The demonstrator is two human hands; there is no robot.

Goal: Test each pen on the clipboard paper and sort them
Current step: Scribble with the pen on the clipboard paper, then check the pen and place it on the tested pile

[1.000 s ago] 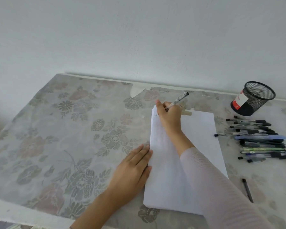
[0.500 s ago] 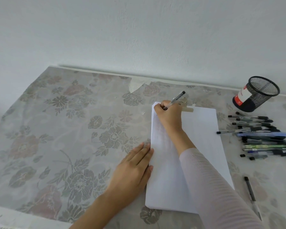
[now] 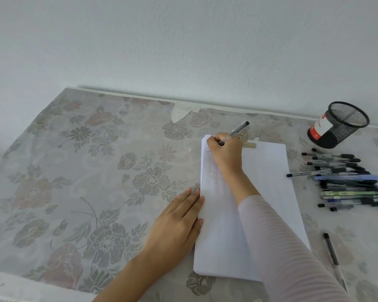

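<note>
Your right hand (image 3: 225, 152) grips pen (image 3: 235, 133), tip at paper's (image 3: 268, 192) far-left corner; your left hand (image 3: 179, 223) lies flat, fingers straight, on paper's left edge.

White plaster wall (image 3: 183, 40) at back. Table (image 3: 13, 286) sits vs. it, w/ grey floral cloth (image 3: 85, 182); pale trim strip (image 3: 129, 95) along far edge. Soft, even light.

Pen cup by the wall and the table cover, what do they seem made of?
Pen cup: black see-through mesh, likely metal wire, matte. Table cover: flower-printed sheet with a soft sheen and a torn back edge, probably thin vinyl.
</note>
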